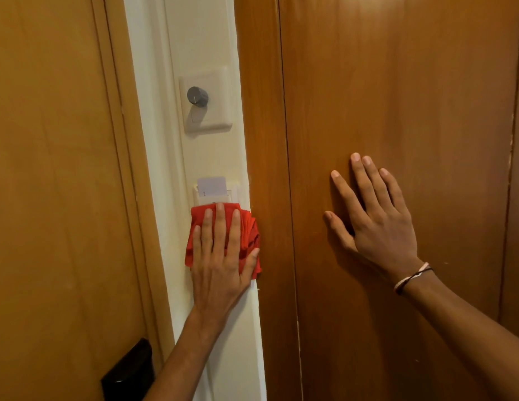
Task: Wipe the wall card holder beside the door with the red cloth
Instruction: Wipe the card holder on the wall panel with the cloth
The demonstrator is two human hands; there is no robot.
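Note:
The white wall card holder (233,192) sits on the narrow cream wall strip between two wooden panels, with a white key card (212,185) standing in its slot. My left hand (220,256) lies flat on the bunched red cloth (248,230), pressing it to the wall. The cloth covers the holder's lower part; only the top edge and card show. My right hand (374,209) rests flat on the wooden panel to the right, fingers spread, holding nothing.
A white switch plate with a grey round knob (197,96) is on the wall above the holder. The wooden door (49,198) at the left carries a black lock plate (131,371) at the bottom. A wooden panel (411,82) fills the right side.

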